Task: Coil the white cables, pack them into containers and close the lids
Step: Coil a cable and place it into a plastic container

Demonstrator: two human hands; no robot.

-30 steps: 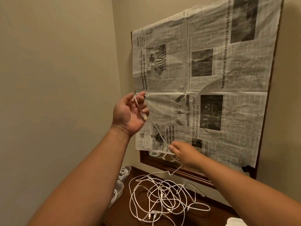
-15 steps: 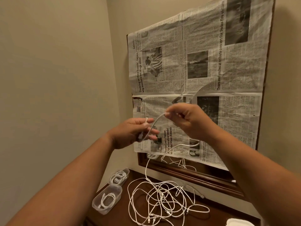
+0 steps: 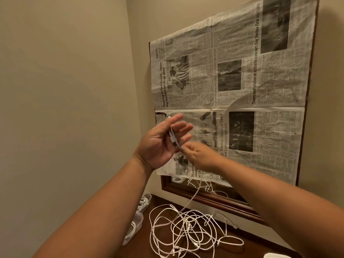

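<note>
Lying across left hand [image 3: 158,144], cable [image 3: 173,135]; right hand [image 3: 199,155] pinches

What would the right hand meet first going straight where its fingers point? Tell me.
Probably the left hand, its open palm right beyond the white cable that the right hand pinches; depth is unclear.

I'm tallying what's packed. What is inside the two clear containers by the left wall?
The far container and the near container each show coiled white cable inside. The left forearm covers part of the near one, so its full contents cannot be seen.
</note>
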